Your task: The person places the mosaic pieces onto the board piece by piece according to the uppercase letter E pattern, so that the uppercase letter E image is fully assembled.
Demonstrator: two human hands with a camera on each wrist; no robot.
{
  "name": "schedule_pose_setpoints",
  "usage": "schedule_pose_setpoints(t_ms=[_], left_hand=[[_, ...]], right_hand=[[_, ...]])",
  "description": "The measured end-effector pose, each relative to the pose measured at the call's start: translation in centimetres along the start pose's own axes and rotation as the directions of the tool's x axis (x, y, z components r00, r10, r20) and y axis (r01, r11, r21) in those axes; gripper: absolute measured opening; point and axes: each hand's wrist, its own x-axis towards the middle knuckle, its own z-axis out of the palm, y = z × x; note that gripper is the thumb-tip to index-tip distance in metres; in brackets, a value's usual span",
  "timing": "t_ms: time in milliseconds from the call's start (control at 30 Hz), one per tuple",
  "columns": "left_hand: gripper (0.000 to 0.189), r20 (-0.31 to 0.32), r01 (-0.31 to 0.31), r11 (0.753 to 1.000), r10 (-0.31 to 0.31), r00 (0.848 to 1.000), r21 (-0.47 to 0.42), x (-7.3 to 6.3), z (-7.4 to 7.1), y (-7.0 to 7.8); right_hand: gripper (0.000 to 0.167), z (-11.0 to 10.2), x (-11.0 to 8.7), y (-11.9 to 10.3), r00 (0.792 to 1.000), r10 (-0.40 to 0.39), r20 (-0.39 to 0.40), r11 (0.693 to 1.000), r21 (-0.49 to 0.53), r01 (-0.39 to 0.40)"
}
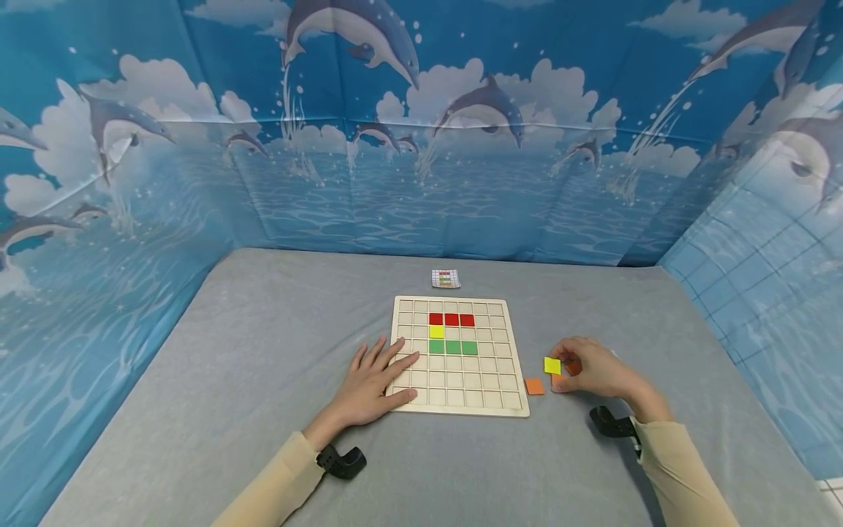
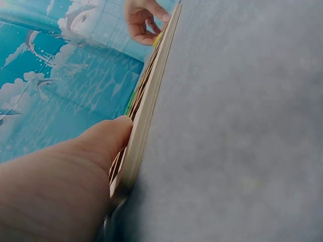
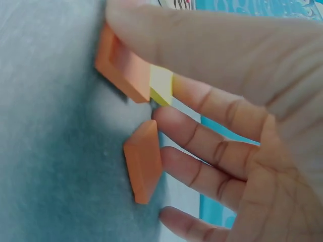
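Blue curtains (image 1: pixel 395 183) printed with dolphins (image 1: pixel 484 113), clouds and water hung beyond and on both sides of a grey counter (image 1: pixel 197 380). Near its middle lay a pale board (image 1: pixel 461 412) marked off in squares. Three red tiles (image 1: pixel 451 320) sat side by side toward its far edge, with a yellow tile (image 1: pixel 436 332) directly nearer than the leftmost red one. Nearer again, three green tiles (image 1: pixel 453 347) made another row. Just past the far edge was a small card (image 1: pixel 446 279) bearing a coloured grid.

The left hand (image 1: pixel 371 384) rested on the left part of the board, its fingers apart and fairly straight and its thumb over the near left portion.

To the right of the board, the right hand (image 1: pixel 593 369) was bent over some loose tiles. Its thumb touched an orange tile (image 1: pixel 558 383), and a second yellow tile (image 1: pixel 552 365) lay at the index fingertip. Another orange piece (image 1: pixel 573 364) was partly hidden beneath the fingers, whose tips were apart from one another; whether the hand was clamped on any of these could not be told. One more orange square (image 1: pixel 534 386) lay just beside the board's right edge.
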Motion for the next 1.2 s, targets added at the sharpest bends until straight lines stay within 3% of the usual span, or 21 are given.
schedule_pose_setpoints(t_ms=[233, 533, 833, 1200], left_hand=[[0.06, 0.009, 0.0, 1.0, 0.0, 1.0, 0.011, 0.0, 0.0, 0.0], [0.06, 0.009, 0.0, 1.0, 0.0, 1.0, -0.001, 0.0, -0.1, 0.0], [0.062, 0.03, 0.001, 1.0, -0.001, 1.0, 0.006, 0.0, -0.1, 0.0], [0.06, 0.02, -0.002, 1.0, 0.002, 1.0, -0.007, 0.0, -0.2, 0.0]], right_hand=[[0.037, 0.4, 0.3, 0.0, 0.999, 0.022, -0.026, 0.999, 0.049, -0.021], [0.013, 0.9, 0.6, -0.4, 0.992, 0.019, -0.125, 0.999, 0.032, -0.015], [0.013, 1.8, 0.9, -1.2, 0.986, 0.017, -0.168, 1.0, 0.014, -0.015], [0.018, 2.9, 1.5, -4.8, 0.975, -0.087, -0.206, 0.996, -0.003, 0.089]])
